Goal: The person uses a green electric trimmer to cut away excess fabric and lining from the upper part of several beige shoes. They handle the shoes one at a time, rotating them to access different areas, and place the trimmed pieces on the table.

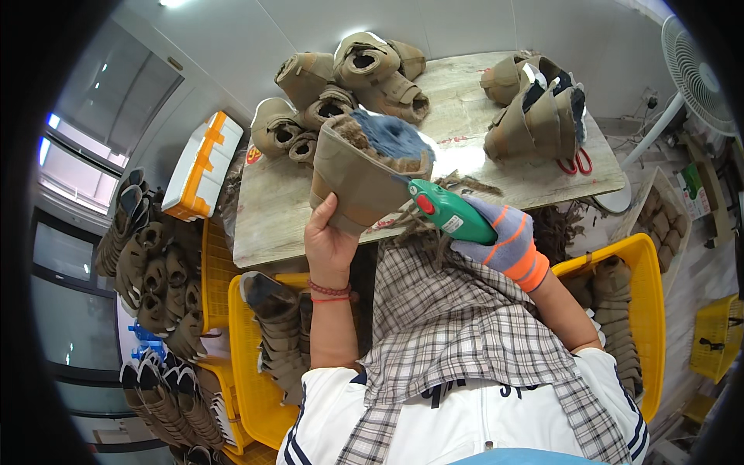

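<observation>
My left hand point(332, 246) grips a brown shoe upper point(349, 180) from below, its thumb pressed on the outer side. Brown and blue fur lining shows at the upper's open top. My right hand point(508, 239), in a grey and orange glove, is wrapped round a green handheld electric cutter point(459, 215) with a red button. The cutter's front end is at the right edge of the upper; its blade is too hidden to make out. Brown fur scraps point(422, 226) hang and lie around the cutter, over my checked apron point(434, 310).
The table point(279, 221) carries stacked shoe uppers point(360, 74) at the back, more uppers point(535, 120) at the right, and red-handled scissors point(577, 161). Yellow baskets point(246, 341) with uppers flank me. A white fan point(690, 74) stands at the far right.
</observation>
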Tool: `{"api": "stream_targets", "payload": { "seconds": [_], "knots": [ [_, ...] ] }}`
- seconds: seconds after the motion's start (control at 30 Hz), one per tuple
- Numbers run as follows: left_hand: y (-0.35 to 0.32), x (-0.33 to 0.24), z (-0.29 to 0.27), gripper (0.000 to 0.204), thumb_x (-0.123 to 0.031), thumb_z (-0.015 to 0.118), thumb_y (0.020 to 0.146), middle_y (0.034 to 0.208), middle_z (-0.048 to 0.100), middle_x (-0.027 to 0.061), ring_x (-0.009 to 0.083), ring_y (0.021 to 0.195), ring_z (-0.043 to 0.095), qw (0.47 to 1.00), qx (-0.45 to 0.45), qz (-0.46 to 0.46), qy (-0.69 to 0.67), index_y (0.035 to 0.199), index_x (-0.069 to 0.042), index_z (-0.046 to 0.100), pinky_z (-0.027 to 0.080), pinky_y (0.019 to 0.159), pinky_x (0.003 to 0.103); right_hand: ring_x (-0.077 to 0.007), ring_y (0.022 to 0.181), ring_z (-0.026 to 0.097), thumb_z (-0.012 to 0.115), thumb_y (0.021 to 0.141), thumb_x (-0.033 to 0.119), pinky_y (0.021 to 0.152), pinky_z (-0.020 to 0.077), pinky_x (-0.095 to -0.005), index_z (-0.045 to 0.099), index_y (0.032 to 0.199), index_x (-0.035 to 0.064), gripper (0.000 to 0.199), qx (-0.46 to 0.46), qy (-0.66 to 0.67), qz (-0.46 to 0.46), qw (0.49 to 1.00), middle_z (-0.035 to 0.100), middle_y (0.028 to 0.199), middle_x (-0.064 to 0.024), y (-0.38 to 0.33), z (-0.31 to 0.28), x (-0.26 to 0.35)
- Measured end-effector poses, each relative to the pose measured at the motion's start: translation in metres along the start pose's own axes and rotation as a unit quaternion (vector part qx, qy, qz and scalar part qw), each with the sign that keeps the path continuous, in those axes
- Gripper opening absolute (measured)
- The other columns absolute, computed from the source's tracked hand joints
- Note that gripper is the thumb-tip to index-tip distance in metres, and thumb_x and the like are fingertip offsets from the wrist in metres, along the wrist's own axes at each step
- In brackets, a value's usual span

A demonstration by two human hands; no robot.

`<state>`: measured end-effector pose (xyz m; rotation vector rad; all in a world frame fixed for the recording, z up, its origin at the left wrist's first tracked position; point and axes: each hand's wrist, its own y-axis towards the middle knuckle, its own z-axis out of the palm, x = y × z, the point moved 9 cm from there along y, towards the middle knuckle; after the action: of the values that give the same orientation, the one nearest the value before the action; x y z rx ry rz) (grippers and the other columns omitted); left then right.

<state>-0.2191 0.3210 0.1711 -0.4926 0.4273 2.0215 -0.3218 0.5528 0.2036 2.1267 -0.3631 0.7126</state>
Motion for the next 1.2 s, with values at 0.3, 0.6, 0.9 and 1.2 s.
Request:
{"api": "stream_targets", "payload": {
  "seconds": [0.3,0.6,0.9,1.2],
  "knots": [
    [-0.002,0.011,-0.007,0.040,0.005,0.055,0.086,0.121,0.058,0.0110,0.0275,0.114,0.054,0.979,0.038,0.071,0.185,0.124,-0.004,0.053,0.044,0.098,0.046,-0.0224,0.085,0.067,0.083,0.065,0.025,0.075,0.0520,-0.0294,0.060,0.113,0.0004,0.059,0.012,0.120,0.099,0.988,0.067,0.097,-0.0158,0.006,0.007,-0.009],
    [-0.006,0.026,0.009,0.021,-0.005,0.057,0.091,0.101,0.064,0.0045,0.0091,0.084,0.057,0.801,0.062,0.180,0.567,0.111,0.001,0.059,0.049,0.069,0.026,-0.0186,0.083,0.067,0.082,0.067,0.026,0.074,0.0521,-0.0281,0.059,0.115,0.0013,0.059,-0.022,0.133,0.151,0.979,0.068,0.096,-0.0135,0.005,0.004,-0.021],
    [-0.012,0.054,0.021,0.031,0.002,0.059,0.073,0.103,0.059,0.0197,0.0406,0.095,0.054,0.536,0.134,0.298,0.778,0.104,0.001,0.062,0.044,0.082,0.046,-0.0112,0.077,0.063,0.081,0.070,0.029,0.069,0.0515,-0.0262,0.059,0.114,-0.0001,0.057,-0.043,0.193,0.223,0.954,0.068,0.090,-0.0104,0.003,0.001,-0.037],
    [-0.019,0.080,0.015,0.032,0.001,0.057,0.076,0.110,0.059,0.0194,0.0401,0.102,0.053,0.478,0.165,0.281,0.816,0.109,0.000,0.062,0.043,0.088,0.046,-0.0088,0.075,0.061,0.081,0.071,0.028,0.066,0.0509,-0.0248,0.060,0.112,-0.0011,0.054,-0.048,0.211,0.255,0.943,0.067,0.089,-0.0090,0.002,-0.001,-0.041]
  ]
}}
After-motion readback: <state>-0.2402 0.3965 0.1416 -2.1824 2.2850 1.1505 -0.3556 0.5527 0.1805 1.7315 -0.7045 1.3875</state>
